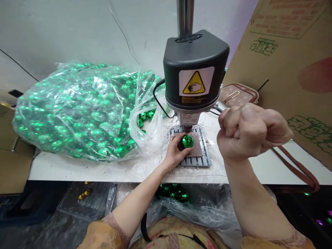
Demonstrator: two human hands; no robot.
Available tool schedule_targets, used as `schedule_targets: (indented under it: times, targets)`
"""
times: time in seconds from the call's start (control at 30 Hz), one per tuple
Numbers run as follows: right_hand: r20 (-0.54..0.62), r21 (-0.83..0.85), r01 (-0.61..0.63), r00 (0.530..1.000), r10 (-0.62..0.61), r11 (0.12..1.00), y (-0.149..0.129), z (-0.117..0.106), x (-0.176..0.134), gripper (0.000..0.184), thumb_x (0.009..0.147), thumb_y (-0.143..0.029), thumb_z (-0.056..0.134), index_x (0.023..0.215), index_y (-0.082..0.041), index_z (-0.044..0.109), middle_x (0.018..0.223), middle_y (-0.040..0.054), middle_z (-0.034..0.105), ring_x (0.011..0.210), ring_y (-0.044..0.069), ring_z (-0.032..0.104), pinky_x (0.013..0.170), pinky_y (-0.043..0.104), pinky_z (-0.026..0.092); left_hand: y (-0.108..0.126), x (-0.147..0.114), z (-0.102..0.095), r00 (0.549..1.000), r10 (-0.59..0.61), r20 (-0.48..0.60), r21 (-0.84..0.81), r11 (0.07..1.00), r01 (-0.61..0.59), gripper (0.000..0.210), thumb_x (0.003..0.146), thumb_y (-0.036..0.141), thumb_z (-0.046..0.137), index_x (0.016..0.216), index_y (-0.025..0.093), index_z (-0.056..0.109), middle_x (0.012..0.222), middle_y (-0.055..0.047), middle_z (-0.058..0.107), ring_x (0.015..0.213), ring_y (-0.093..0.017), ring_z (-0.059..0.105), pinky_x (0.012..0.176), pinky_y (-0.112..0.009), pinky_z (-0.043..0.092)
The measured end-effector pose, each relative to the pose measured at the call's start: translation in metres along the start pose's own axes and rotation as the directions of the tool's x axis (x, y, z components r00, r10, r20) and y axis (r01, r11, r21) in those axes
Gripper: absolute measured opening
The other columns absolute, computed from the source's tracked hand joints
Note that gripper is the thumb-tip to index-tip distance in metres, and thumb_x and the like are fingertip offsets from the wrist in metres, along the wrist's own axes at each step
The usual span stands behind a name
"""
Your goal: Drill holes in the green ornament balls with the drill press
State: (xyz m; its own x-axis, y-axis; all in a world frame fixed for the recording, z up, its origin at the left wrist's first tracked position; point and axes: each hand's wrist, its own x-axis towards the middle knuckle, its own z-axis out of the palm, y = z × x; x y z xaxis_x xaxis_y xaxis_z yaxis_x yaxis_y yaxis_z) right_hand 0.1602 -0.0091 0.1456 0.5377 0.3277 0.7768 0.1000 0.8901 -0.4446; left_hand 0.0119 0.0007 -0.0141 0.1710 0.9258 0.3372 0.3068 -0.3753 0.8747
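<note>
From where I'm standing, the person's left hand [174,153] is grasping a shiny green ball [188,141], thumb curling round the near side and fingers round the far side. The ball is sitting on a pinkish square pad [198,147] over a slotted metal base [206,159], right below the chuck [187,129] of a black drill press [193,57]. I'm not able to tell whether a bit is entering it.

The right hand [249,133] is clenching into a fist, seemingly round a metal lever [219,107] that is running out from the machine's side; the fist itself is hiding the lever's end. A yellow warning sticker [196,82] is facing us from the housing, and dark specks are lying scattered about the base.

To the left, a big clear plastic bag [70,107] is bulging with more green balls, taking up much of the white desk [77,171]. Behind the right hand, a patterned brown purse [240,94] is resting, its strap [298,171] trailing forward over the edge, and a cardboard box [280,65] is standing alongside. Below the desk, more green pieces [173,192] are glinting among plastic, and a few gold pieces [84,194] are lying farther left.
</note>
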Motion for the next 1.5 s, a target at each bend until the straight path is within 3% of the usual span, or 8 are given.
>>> schedule_targets:
  times: [0.73,1.0,1.1,1.17,1.23,1.33,1.4,1.5]
  targets:
    - [0.105,0.127,0.181,0.975,-0.195,0.975,0.016,-0.016,-0.019,0.045,0.081,-0.003,0.055,0.058,-0.016,0.018,0.052,-0.0066,0.025,0.043,0.002,0.028,0.047,0.025,0.032,-0.005,-0.001,0.001,1.000,0.015,-0.022,0.031,0.999,-0.014,0.054,0.077,0.032,0.087,0.127,0.023,0.067,0.122,-0.010,0.069,0.118,-0.030,0.059,0.105,-0.048,0.048]
    - [-0.032,0.035,-0.198,0.979,0.199,0.980,-0.010,0.020,0.033,0.041,0.084,-0.017,0.064,0.053,-0.021,0.039,0.041,-0.0089,0.035,0.038,0.006,0.035,0.042,0.028,0.032,0.008,-0.013,0.005,0.986,-0.030,-0.162,0.113,0.992,0.049,0.056,0.078,0.031,0.085,0.128,0.022,0.063,0.120,-0.011,0.069,0.114,-0.029,0.066,0.099,-0.046,0.054]
    - [0.009,0.008,-0.288,0.958,0.288,0.958,-0.015,0.026,0.047,0.043,0.084,-0.020,0.065,0.052,-0.023,0.037,0.041,-0.0093,0.036,0.037,0.006,0.034,0.041,0.028,0.028,0.020,-0.047,-0.001,0.954,0.172,-0.245,0.257,0.960,-0.107,0.051,0.081,0.034,0.082,0.125,0.022,0.059,0.111,-0.009,0.070,0.104,-0.026,0.069,0.089,-0.041,0.057]
    - [0.015,0.000,-0.289,0.957,0.289,0.957,-0.015,0.027,0.049,0.044,0.086,-0.020,0.063,0.053,-0.022,0.034,0.042,-0.0094,0.035,0.038,0.004,0.034,0.042,0.026,0.028,0.020,-0.083,-0.008,0.913,0.398,-0.088,0.335,0.875,-0.349,0.053,0.083,0.039,0.079,0.128,0.021,0.057,0.107,-0.010,0.070,0.097,-0.025,0.069,0.082,-0.038,0.057]
    - [0.010,-0.005,-0.259,0.966,0.259,0.966,-0.014,0.026,0.047,0.044,0.088,-0.020,0.060,0.054,-0.021,0.033,0.043,-0.0091,0.034,0.039,0.002,0.034,0.045,0.024,0.027,0.014,-0.123,-0.016,0.802,0.554,0.224,0.378,0.709,-0.596,0.053,0.087,0.042,0.075,0.130,0.018,0.057,0.103,-0.013,0.071,0.087,-0.023,0.068,0.072,-0.034,0.054]
    - [0.003,-0.003,-0.225,0.974,0.225,0.974,-0.012,0.026,0.044,0.044,0.088,-0.020,0.061,0.053,-0.021,0.033,0.043,-0.0083,0.033,0.039,0.003,0.034,0.043,0.026,0.027,0.000,-0.170,-0.030,0.663,0.424,0.617,0.456,0.494,-0.740,0.050,0.090,0.044,0.073,0.131,0.020,0.059,0.105,-0.012,0.073,0.083,-0.020,0.066,0.066,-0.029,0.049]
    - [-0.007,0.001,-0.220,0.975,0.220,0.975,-0.011,0.026,0.044,0.044,0.086,-0.021,0.062,0.053,-0.022,0.034,0.043,-0.0077,0.033,0.038,0.005,0.034,0.041,0.029,0.027,-0.006,-0.178,-0.040,0.650,0.370,0.664,0.464,0.478,-0.746,0.053,0.091,0.054,0.070,0.132,0.022,0.060,0.106,-0.011,0.074,0.082,-0.019,0.066,0.065,-0.028,0.049]
    - [-0.023,-0.007,-0.235,0.972,0.235,0.972,-0.011,0.027,0.044,0.043,0.085,-0.022,0.063,0.052,-0.023,0.035,0.043,-0.0069,0.034,0.039,0.007,0.033,0.042,0.031,0.029,-0.007,-0.139,-0.058,0.665,0.597,0.448,0.426,0.512,-0.746,0.039,0.098,0.044,0.062,0.129,0.021,0.060,0.101,-0.011,0.074,0.080,-0.019,0.068,0.064,-0.029,0.052]
